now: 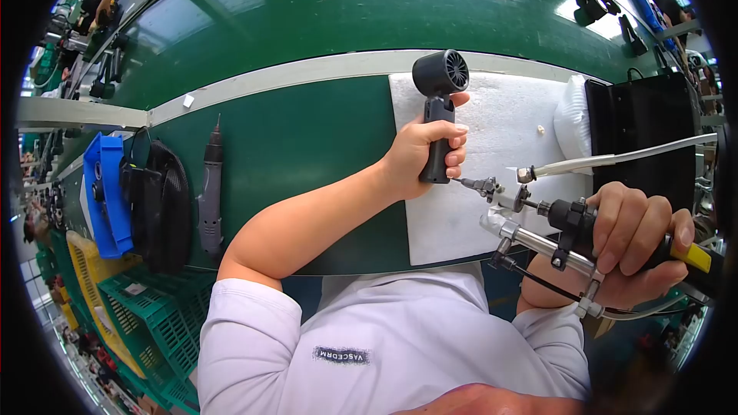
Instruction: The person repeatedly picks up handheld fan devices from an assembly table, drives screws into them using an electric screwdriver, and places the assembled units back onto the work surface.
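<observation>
My left hand (423,152) is wrapped round the handle of a small black handheld fan (440,107), whose round head points away from me over the white foam sheet (500,123). At the lower right, my right hand (638,234) grips a black power screwdriver (573,219) with a yellow part. The driver is mounted on a metal arm with hoses (538,242). Its thin bit reaches the bottom end of the fan handle; whether it touches a screw is too small to tell.
A grey electric screwdriver (211,192) lies on the green bench, left of my forearm. Further left are a blue bin (108,196) and a black bag-like object (161,207). A black box (646,138) stands right, beside a white padded bag (573,119). Green crates (161,315) sit lower left.
</observation>
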### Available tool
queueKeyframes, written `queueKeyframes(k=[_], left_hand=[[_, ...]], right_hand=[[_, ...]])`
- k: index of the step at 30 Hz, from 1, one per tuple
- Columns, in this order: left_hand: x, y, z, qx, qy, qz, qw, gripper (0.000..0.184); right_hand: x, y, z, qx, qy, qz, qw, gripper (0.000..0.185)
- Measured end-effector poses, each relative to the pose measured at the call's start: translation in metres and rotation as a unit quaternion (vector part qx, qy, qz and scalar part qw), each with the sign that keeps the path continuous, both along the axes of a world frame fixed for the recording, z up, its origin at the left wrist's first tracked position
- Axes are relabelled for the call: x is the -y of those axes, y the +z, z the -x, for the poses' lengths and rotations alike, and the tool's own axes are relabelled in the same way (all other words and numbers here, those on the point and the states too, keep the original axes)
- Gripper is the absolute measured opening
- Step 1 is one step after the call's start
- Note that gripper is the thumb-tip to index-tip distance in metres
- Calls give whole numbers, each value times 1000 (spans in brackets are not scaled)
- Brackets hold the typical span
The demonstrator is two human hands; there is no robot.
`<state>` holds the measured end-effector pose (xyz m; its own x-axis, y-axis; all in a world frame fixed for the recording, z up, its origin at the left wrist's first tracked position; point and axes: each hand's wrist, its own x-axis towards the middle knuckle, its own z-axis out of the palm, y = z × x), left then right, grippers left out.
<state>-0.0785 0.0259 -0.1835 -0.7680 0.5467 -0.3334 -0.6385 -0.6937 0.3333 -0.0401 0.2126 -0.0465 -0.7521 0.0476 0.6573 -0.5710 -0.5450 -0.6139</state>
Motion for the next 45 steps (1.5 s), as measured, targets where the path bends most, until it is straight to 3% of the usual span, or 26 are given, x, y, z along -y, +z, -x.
queueKeyframes(k=[25, 34, 38, 45], left_hand=[[4, -3, 4, 35, -33, -5, 999, 48], [9, -5, 9, 14, -78, -50, 996, 46], [13, -14, 11, 16, -83, -126, 988, 48], [14, -19, 11, 24, -74, -166, 983, 45]], right_hand=[[28, -23, 16, -19, 52, -16, 998, 30], [22, -9, 6, -5, 22, 9, 1000, 33], [-11, 14, 5, -12, 39, 54, 998, 30], [3, -10, 3, -1, 23, 8, 1000, 30]])
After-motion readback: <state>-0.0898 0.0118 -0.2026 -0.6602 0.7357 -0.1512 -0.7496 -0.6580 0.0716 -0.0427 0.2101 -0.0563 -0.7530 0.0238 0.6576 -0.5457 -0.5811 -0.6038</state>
